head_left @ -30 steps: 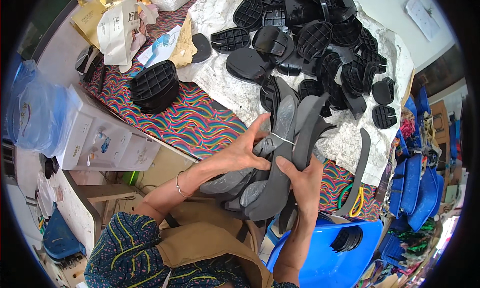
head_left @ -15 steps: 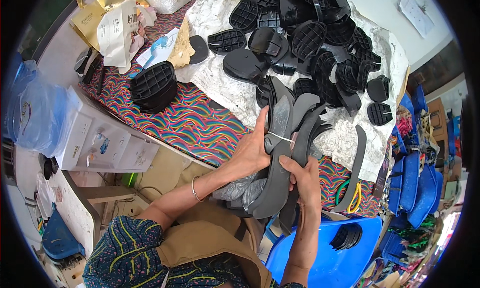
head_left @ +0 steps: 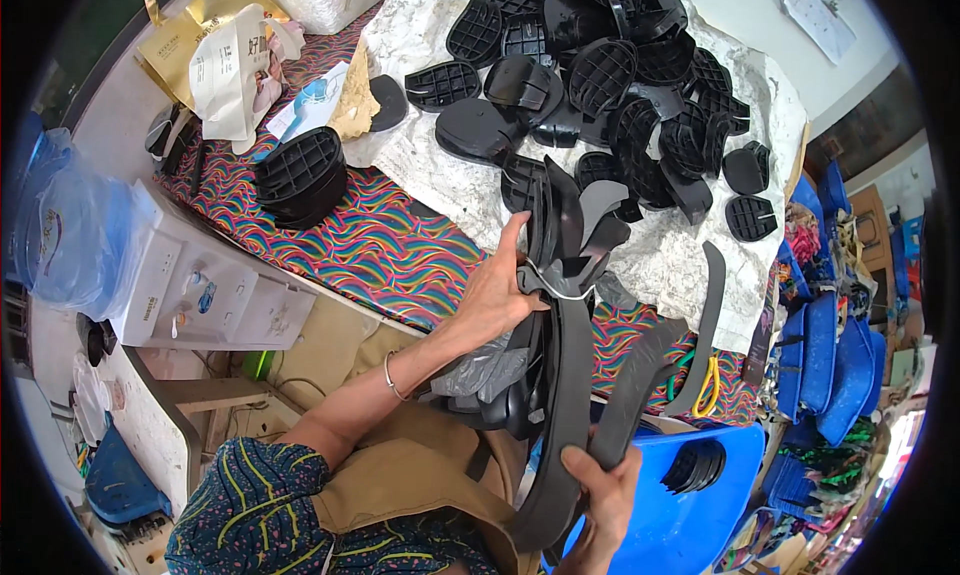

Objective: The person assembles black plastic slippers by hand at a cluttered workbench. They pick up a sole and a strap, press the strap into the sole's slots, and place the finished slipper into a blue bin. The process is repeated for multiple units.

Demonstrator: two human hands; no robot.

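The strips [head_left: 567, 405] are long, thin and gently curved, matt dark grey, some with rounded tips. They are gathered in a bundle just left of the blue tub [head_left: 700, 520], bound around the middle by a narrow white tie [head_left: 572, 297], with crinkled grey plastic [head_left: 480, 370] on the side farther from the tub. The left hand [head_left: 497, 300] is closed around the bundle near the tie, its index finger stretched along it. The right hand [head_left: 607, 490], in front of the tub's left part, grips the strips low down, thumb uppermost.

Beyond the tub, the counter [head_left: 375, 240] wears a wavy multicoloured cover, partly under a stained white cloth [head_left: 420, 160]. A heap of black pieces [head_left: 600, 75], many with gridded faces, lies on the cloth; a stack [head_left: 300, 175] of similar pieces stands on the cover, well left of the tub. Just above the tub are 1 loose strip [head_left: 705, 325] and a yellow band [head_left: 708, 390].

A white water dispenser [head_left: 210, 275] stands far left of the tub, and blue bins [head_left: 820, 365] fill the room to its right.
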